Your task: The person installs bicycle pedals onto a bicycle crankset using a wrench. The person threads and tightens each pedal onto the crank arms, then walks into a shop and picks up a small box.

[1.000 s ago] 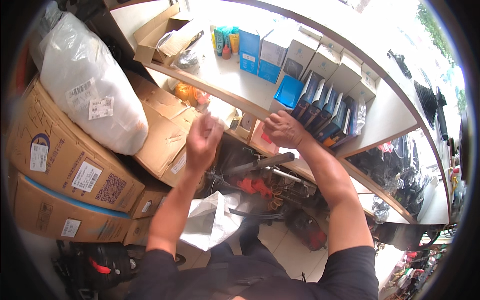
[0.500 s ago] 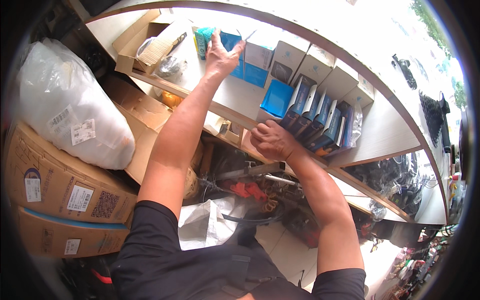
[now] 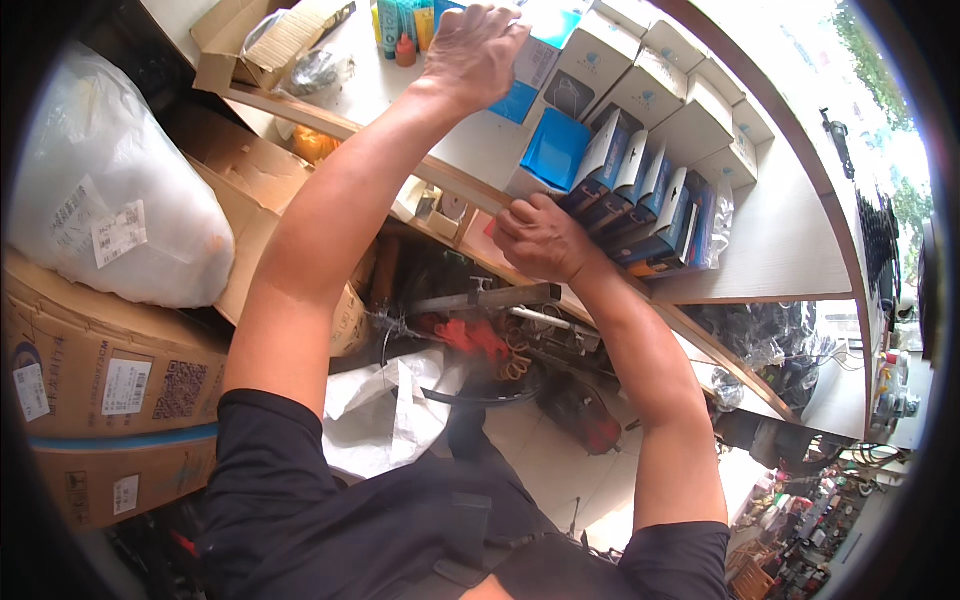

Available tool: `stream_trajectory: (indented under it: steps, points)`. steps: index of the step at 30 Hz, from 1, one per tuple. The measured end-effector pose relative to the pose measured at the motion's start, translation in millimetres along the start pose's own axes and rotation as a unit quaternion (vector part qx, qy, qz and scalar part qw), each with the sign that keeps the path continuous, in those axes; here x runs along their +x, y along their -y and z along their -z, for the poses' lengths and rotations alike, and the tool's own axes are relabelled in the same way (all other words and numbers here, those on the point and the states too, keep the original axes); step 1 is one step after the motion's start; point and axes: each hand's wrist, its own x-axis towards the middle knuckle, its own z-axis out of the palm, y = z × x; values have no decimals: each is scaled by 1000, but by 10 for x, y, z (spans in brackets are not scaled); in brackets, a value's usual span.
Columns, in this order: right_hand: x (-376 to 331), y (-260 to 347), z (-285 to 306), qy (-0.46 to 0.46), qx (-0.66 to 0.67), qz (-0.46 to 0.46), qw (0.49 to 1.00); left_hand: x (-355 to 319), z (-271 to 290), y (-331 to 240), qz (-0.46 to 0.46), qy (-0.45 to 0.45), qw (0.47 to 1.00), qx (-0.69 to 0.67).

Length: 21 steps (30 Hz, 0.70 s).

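My left hand (image 3: 475, 58) reaches over the shelf (image 3: 480, 143) with its fingers curled in. It is among the blue and white boxes, and whatever its fingers hold is hidden. Left of it are teal tubes (image 3: 388, 28) and a small red bottle (image 3: 405, 50). At the shelf's front edge my right hand (image 3: 542, 238) is closed, its grip hidden from view. Just beyond that hand sits a bright blue box (image 3: 556, 150). Dark blue narrow boxes (image 3: 605, 165) lean in a row to its right, in front of white boxes (image 3: 645, 90).
An open cardboard box (image 3: 235, 55) occupies the shelf's left end. Below it at left, a large white plastic-wrapped bundle (image 3: 120, 190) rests on labelled cartons (image 3: 120, 375). Under the shelf are metal parts, a red cloth (image 3: 470, 337) and a white sack (image 3: 390, 415).
My left hand has moved right, away from the teal tubes, and its spread fingers have curled. My right hand stays closed by the shelf edge. The view has shifted.
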Motion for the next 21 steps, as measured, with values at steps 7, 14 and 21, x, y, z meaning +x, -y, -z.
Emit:
stream_trajectory:
  steps: [7, 14, 21]
  points:
    - [-34, 46, -21, 23, -14, 0, 1000, -217, 205, -389, 88, -61, 985, -135]
    - [33, 71, 96, 27, -42, -3, 999, -216, 227, -597, 303, -67, 877, -368]
    - [-82, 118, 188, 40, -18, 20, 999, -1311, 1372, -791, 426, -177, 530, -711]
